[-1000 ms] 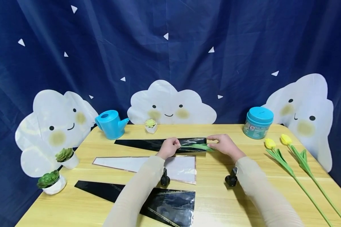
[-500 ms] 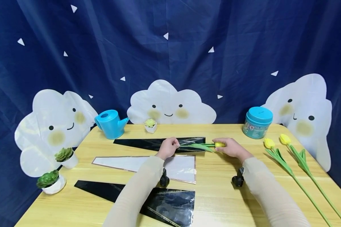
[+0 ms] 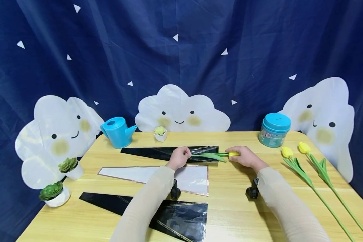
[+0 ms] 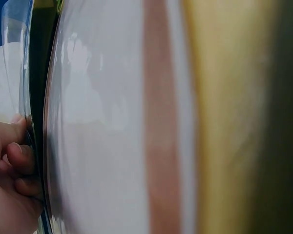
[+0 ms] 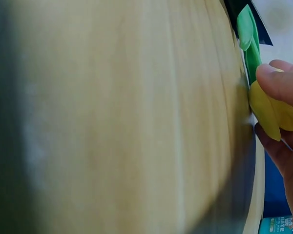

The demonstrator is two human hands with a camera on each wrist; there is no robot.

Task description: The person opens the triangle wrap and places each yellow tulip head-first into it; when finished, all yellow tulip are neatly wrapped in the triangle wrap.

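Observation:
A yellow tulip head is pinched between the thumb and fingers of my right hand. In the right wrist view the yellow petals show between the fingertips, with a green leaf beyond. The tulip's green leaves lie over the open end of a long black sleeve. My left hand pinches the sleeve's near edge, fingers curled; in the left wrist view the left hand grips clear film. The stem's lower part is hidden in the sleeve.
A white sleeve and another black sleeve lie nearer. Two yellow tulips lie at the right. A blue watering can, small potted plants and a blue-lidded jar stand around the table.
My right hand has shifted right from the sleeve's mouth and now holds the tulip head, which was hidden earlier. My left hand has stayed nearly still.

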